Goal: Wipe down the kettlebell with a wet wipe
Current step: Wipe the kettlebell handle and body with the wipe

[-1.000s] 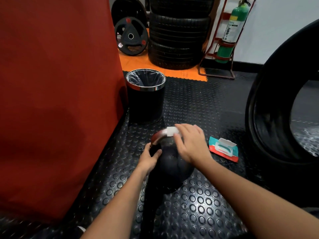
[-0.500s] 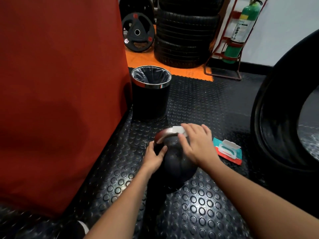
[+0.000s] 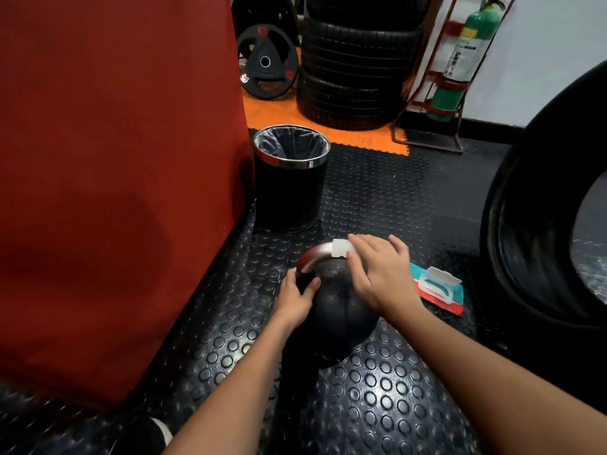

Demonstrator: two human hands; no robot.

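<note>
**Rubber-floor station: wipe on kettlebell handle**

Red padded block (image 3: 115,178) is filling the left side of the view, standing on the black studded floor mat (image 3: 377,405). Large black tyre (image 3: 525,241) is standing upright at the right edge. Stack of tyres (image 3: 358,64) is sitting at the back on the orange mat (image 3: 328,133), with a black weight plate (image 3: 267,62) leaning just beside it and a green extinguisher (image 3: 466,57) hanging in a red stand to the right. Black lined bin (image 3: 290,178) is standing just beside the red block, beyond the kettlebell.

Black kettlebell (image 3: 341,310) is resting on the floor mat near the middle of the view, between the red block and the upright tyre, its metallic handle (image 3: 313,257) arching over the top.

Right hand (image 3: 381,274) is lying over the right part of the handle, fingers curling round it and pressing the white wet wipe (image 3: 340,249) against the metal. Left hand (image 3: 297,298) is bracing the left side of the ball, thumb and fingers wrapping partly round it just below the handle.

Wipe packet (image 3: 438,289), teal and red with its white lid flipped up, is lying flat on the mat just right of the kettlebell
</note>
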